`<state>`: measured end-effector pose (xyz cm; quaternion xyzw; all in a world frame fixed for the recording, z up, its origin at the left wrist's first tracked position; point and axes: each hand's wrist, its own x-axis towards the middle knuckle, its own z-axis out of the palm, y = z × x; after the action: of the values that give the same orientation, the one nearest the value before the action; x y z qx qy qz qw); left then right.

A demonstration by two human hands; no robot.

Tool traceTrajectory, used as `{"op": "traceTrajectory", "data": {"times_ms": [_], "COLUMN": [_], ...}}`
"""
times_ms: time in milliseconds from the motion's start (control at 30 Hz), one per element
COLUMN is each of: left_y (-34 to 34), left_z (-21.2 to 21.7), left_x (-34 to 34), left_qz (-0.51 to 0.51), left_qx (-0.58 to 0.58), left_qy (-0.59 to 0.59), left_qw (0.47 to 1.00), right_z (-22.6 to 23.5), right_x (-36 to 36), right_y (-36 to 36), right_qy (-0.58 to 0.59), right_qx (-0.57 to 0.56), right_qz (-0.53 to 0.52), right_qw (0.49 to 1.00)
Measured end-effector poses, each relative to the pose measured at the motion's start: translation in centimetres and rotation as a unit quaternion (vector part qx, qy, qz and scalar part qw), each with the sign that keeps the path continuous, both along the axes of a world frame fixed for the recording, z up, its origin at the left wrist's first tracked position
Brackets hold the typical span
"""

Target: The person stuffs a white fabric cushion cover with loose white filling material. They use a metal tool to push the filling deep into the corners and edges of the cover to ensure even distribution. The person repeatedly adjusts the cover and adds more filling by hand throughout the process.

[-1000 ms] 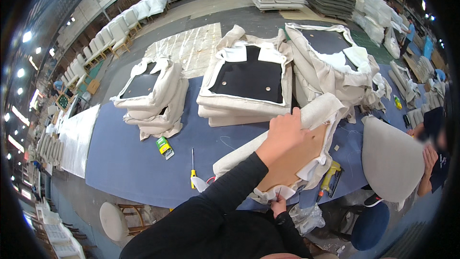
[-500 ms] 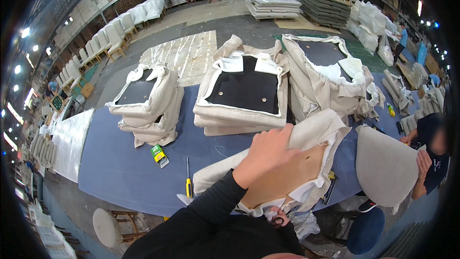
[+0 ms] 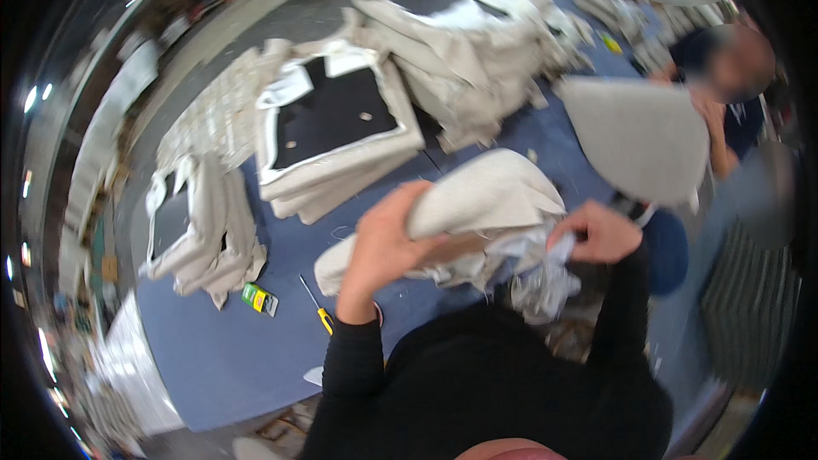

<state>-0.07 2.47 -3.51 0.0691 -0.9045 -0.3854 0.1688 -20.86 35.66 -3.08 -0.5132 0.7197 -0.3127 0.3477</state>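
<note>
A beige fabric-covered seat cushion (image 3: pixel 490 192) is tilted up on the near side of the blue table, its loose fabric edges and white lining hanging toward me. My left hand (image 3: pixel 388 238) grips its left side, thumb toward the underside and fingers over the padded face. At its right, my right hand (image 3: pixel 601 234) is closed in a pinch on a thin, whitish crumpled sheet (image 3: pixel 545 277), which hangs at the table's near edge. Whether this is plastic or lining is blurred. No scissors show in my right hand.
On the blue table (image 3: pixel 204 375) lie a yellow-handled screwdriver (image 3: pixel 325 318) and a green-yellow packet (image 3: pixel 259 299). Stacked cushions (image 3: pixel 336 111) stand beyond. A co-worker (image 3: pixel 724 77) at the right holds a rounded beige seat panel (image 3: pixel 643 140). A dark blue stool (image 3: pixel 665 251) stands below it.
My view has swung right. The cushion is tipped more, its board underside now mostly hidden. My right hand has come up from the near edge, where it held scissors, and now pinches the whitish sheet.
</note>
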Motion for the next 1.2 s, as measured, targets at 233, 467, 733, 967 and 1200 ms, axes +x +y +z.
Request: {"op": "traceTrajectory", "data": {"times_ms": [233,467,733,967,1200], "left_y": [2.2,4.4,3.5,0.4,0.1], "left_z": [1.6,3.2,3.7,4.3,2.4], "left_x": [3.5,3.5,0.0,-0.8,-5.9], "left_qz": [-0.022,-0.112,-0.301,-0.228,0.066], "left_qx": [-0.035,0.012,0.012,0.412,0.117], "left_qy": [0.048,0.120,0.056,0.072,0.182], "left_qw": [0.998,0.986,0.952,0.879,0.974], "right_z": [5.3,9.2,9.3,5.1,2.2], "right_x": [-0.3,-2.3,-3.5,0.1,1.0], "right_y": [4.8,1.6,-7.6,-16.0,-19.4], "right_qy": [-0.008,-0.168,-0.372,-0.608,-0.686], "right_qx": [-0.128,-0.329,-0.550,-0.474,-0.495], "right_qz": [-0.178,-0.302,-0.123,-0.214,-0.101], "right_qw": [0.976,0.879,0.738,0.600,0.524]}}
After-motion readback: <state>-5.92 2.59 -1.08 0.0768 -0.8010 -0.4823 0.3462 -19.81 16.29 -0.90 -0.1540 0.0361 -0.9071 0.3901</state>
